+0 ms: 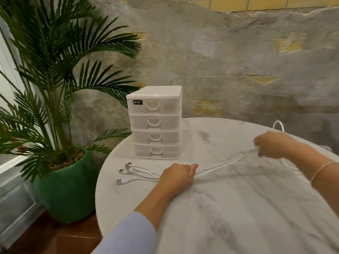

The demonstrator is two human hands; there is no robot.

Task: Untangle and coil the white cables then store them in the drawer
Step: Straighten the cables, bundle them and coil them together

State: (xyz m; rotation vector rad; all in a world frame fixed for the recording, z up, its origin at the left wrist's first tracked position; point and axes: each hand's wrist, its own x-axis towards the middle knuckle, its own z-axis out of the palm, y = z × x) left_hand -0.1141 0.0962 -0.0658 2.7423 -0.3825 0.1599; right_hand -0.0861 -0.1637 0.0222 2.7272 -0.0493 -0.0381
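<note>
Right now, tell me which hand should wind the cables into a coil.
The right hand. It pinches the white cables along their free length, lifted off the marble table. The left hand pins the bundle near the USB plugs; keep that grip as anchor, probably.

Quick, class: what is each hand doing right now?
Left hand: closed around the bundled cables, near their plug ends, on the table.
Right hand: blurred, pinching the cables further along.

We see the left hand (177, 176) gripping white cables (220, 166) on the table (238, 208), the right hand (271, 144) pinching them beside the drawers (156, 123).
</note>
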